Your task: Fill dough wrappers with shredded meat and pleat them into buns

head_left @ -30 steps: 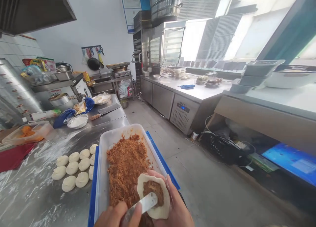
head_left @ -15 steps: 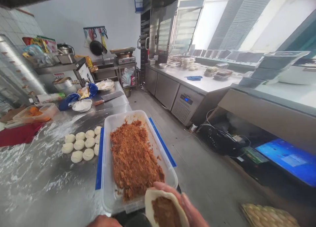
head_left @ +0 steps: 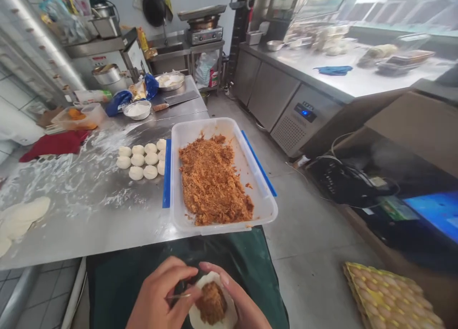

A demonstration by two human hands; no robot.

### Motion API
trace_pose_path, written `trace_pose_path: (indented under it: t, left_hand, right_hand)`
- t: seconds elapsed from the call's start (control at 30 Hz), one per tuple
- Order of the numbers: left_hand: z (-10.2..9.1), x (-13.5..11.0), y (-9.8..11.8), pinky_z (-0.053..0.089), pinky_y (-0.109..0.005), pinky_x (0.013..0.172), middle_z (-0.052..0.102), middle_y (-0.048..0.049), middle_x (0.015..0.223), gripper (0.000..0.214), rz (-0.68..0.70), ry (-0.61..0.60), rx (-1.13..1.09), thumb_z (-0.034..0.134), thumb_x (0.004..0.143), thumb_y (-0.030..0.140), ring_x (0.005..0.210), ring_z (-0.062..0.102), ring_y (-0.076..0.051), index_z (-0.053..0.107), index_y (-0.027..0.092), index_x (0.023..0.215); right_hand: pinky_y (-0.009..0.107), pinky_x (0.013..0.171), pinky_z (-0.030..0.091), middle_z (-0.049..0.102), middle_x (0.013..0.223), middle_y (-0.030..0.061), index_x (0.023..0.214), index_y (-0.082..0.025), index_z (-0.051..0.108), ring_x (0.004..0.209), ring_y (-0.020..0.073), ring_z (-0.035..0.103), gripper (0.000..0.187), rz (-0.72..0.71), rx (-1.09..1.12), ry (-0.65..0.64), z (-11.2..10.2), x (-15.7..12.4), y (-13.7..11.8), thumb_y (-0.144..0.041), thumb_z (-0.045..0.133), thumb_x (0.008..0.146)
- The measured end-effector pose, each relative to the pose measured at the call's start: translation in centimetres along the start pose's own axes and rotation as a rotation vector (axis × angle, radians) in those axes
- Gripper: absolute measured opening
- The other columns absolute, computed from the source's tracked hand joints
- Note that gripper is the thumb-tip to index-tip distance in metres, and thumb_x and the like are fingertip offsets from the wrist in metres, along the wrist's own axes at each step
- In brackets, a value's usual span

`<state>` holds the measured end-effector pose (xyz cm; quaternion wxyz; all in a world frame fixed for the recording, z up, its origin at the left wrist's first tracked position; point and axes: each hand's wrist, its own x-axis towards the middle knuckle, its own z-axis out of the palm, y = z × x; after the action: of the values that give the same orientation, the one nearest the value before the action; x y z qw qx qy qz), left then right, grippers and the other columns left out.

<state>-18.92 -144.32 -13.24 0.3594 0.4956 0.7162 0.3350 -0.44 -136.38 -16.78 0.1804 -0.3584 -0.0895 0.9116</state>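
Low in the head view, my right hand (head_left: 241, 295) cups a round dough wrapper (head_left: 232, 314) with brown minced filling (head_left: 213, 302) at its centre. My left hand (head_left: 162, 291) is closed at the wrapper's near-left side, its fingertips beside the filling. Between its fingers shows a thin, light-coloured stick-like tool (head_left: 179, 296); its working end is hidden. Just beyond my hands stands a clear plastic tub (head_left: 266, 214) holding a large mass of the same filling (head_left: 214, 181). Several shaped dough buns (head_left: 137, 172) sit in rows left of the tub.
Flat dough wrappers (head_left: 26, 214) lie on the floured steel table (head_left: 89, 228) at left. Farther back are a cleaver (head_left: 182, 98), a bowl of white powder (head_left: 137, 110) and a red cloth (head_left: 53, 145). Trays of eggs (head_left: 390, 295) sit low at right.
The view has tilted down and both hands show more fully. My left hand has come up to the wrapper, which my right hand now holds nearer my body, clear of the tub.
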Motion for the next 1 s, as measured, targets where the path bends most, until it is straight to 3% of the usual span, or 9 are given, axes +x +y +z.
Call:
trace_pose_path:
  t: [0.1,0.17,0.27,0.4,0.53,0.67,0.8,0.93,1.0]
  left_hand:
    - [0.9,0.2,-0.1,0.051,-0.016,0.065,0.07,-0.001,0.096,0.019,0.019,0.012,-0.056,0.06,0.105,0.037,0.079,0.067,-0.01,0.075,0.028,0.1]
    - [1.1,-0.1,-0.6,0.052,-0.017,0.071,0.071,-0.0001,0.097,0.016,0.067,0.078,-0.06,0.058,0.106,0.031,0.082,0.068,-0.01,0.074,0.029,0.106]
    - [1.0,-0.3,-1.7,0.054,-0.017,0.075,0.073,0.0012,0.101,0.018,0.157,0.103,-0.043,0.057,0.106,0.023,0.086,0.071,-0.009,0.071,0.031,0.115]
    - [0.5,0.2,-3.2,0.054,-0.017,0.075,0.072,0.0025,0.101,0.025,0.216,0.074,0.0,0.055,0.106,0.018,0.086,0.071,-0.008,0.067,0.032,0.122]
    - [0.1,0.8,-4.3,0.052,-0.018,0.07,0.069,0.0037,0.095,0.018,0.224,0.061,0.05,0.053,0.106,0.016,0.078,0.069,-0.007,0.066,0.029,0.109]
    - [-0.1,1.0,-4.9,0.056,-0.02,0.073,0.071,-0.0004,0.101,0.028,0.27,0.05,0.117,0.05,0.105,0.013,0.087,0.073,-0.011,0.061,0.027,0.127]
    - [-0.3,1.2,-5.3,0.057,-0.023,0.069,0.068,-0.0005,0.095,0.021,0.296,0.071,0.163,0.048,0.103,0.011,0.079,0.071,-0.012,0.062,0.026,0.111]
    - [-0.5,1.5,-5.5,0.06,-0.026,0.066,0.07,-0.0051,0.102,0.051,0.349,0.01,0.3,0.043,0.095,0.003,0.079,0.073,-0.016,0.052,0.021,0.142]
    - [-0.7,1.6,-5.5,0.059,-0.028,0.063,0.068,-0.0048,0.099,0.055,0.367,-0.024,0.335,0.042,0.089,0.0,0.076,0.071,-0.017,0.054,0.02,0.138]
  right_hand:
    - [0.033,0.083,0.047,0.075,0.102,0.0057,0.122,-0.024,0.072,0.091,0.0222,0.066,0.052,-0.035,-0.215,-0.115,-0.1,0.7,0.4,-0.054,0.085,0.082]
    - [0.031,0.078,0.042,0.069,0.093,0.0024,0.117,-0.023,0.072,0.083,0.0185,0.058,0.048,-0.109,-0.43,-0.183,0.1,1.0,0.1,-0.054,0.084,0.083]
    - [0.032,0.076,0.039,0.062,0.089,0.0004,0.117,-0.022,0.069,0.081,0.0174,0.052,0.044,-0.166,-0.619,-0.177,0.7,1.3,-0.3,-0.056,0.076,0.09]
    - [0.034,0.081,0.041,0.065,0.098,0.003,0.119,-0.022,0.067,0.088,0.02,0.054,0.042,-0.174,-0.659,-0.179,1.4,2.2,0.1,-0.056,0.071,0.094]
    - [0.034,0.078,0.039,0.062,0.093,0.002,0.114,-0.021,0.066,0.085,0.0195,0.052,0.04,-0.152,-0.662,-0.173,1.9,3.3,0.6,-0.055,0.07,0.095]
    - [0.035,0.08,0.042,0.062,0.095,0.0026,0.113,-0.02,0.066,0.087,0.0201,0.052,0.037,-0.156,-0.736,-0.137,2.4,4.0,0.5,-0.054,0.067,0.097]
    - [0.034,0.077,0.042,0.061,0.091,0.0016,0.107,-0.02,0.066,0.083,0.0196,0.051,0.035,-0.126,-0.8,-0.113,2.9,4.4,0.1,-0.054,0.065,0.098]
    - [0.036,0.082,0.046,0.066,0.096,0.0039,0.105,-0.021,0.065,0.089,0.0224,0.057,0.031,-0.132,-0.851,-0.085,3.4,4.7,0.0,-0.052,0.064,0.099]
    - [0.036,0.083,0.047,0.067,0.098,0.0044,0.105,-0.022,0.064,0.091,0.0231,0.059,0.028,-0.111,-0.883,-0.096,3.6,4.7,-0.1,-0.049,0.063,0.1]
